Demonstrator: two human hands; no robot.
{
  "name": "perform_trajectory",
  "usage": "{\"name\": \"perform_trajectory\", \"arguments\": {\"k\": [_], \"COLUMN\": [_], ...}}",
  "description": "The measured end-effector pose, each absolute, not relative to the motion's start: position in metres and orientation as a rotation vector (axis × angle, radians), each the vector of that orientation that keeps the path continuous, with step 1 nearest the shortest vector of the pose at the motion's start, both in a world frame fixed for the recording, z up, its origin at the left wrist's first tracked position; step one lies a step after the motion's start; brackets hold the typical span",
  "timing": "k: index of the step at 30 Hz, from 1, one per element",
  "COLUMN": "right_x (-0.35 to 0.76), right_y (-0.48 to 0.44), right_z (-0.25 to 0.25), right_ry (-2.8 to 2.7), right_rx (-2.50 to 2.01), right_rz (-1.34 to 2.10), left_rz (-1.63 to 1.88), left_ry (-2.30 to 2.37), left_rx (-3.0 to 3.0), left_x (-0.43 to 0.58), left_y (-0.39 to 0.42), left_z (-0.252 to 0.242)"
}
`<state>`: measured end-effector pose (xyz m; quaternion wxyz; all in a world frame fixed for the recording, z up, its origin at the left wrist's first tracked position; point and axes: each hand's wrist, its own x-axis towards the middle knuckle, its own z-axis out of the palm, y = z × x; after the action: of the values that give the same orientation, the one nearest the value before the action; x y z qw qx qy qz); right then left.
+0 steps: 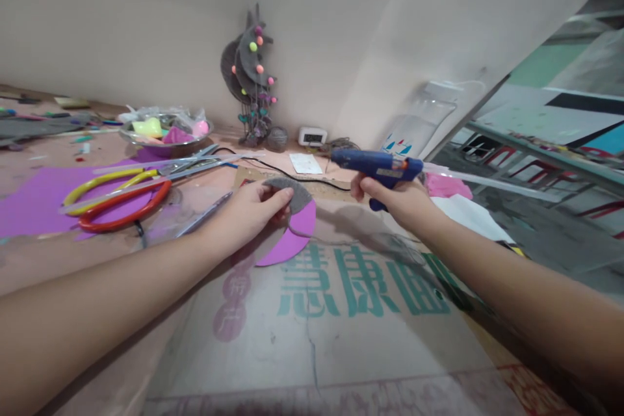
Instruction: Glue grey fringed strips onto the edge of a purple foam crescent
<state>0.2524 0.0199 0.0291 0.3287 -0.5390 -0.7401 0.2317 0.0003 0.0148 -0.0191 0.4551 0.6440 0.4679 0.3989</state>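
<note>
My left hand (266, 208) pinches the upper end of a purple crescent (295, 237), its thumb on top. Grey yarn (296, 194) covers that upper part, and a loose strand trails off to the right across the board. The lower part of the crescent is bare purple. My right hand (390, 198) is wrapped round the handle of a blue glue gun (375, 166), raised to the right of the crescent with its nozzle pointing left. A long clear glue stick (492, 183) sticks out of its back. The nozzle and the crescent are apart.
A printed cardboard sheet (341, 351) lies under the work. To the left are red and yellow scissors (127, 208), a pen (203, 214) and purple sheets (29, 198). Behind stand a bowl (166, 138), a decorated grey moon hanging (248, 71), a small clock (312, 136) and a clear bottle (419, 120).
</note>
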Motion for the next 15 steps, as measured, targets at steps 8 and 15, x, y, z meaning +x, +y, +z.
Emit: {"name": "perform_trajectory", "arguments": {"k": [8, 15], "right_x": [0.246, 0.241], "right_y": [-0.013, -0.014], "right_z": [0.004, -0.002], "right_ry": [-1.971, -1.922], "right_rx": [-1.377, -1.461], "right_rz": [0.825, 0.694], "left_rz": [1.012, 1.059], "left_ry": [1.222, 1.274], "left_rx": [1.577, 1.608], "left_x": [0.003, 0.004], "left_y": [0.009, 0.009], "left_z": [-0.008, -0.008]}}
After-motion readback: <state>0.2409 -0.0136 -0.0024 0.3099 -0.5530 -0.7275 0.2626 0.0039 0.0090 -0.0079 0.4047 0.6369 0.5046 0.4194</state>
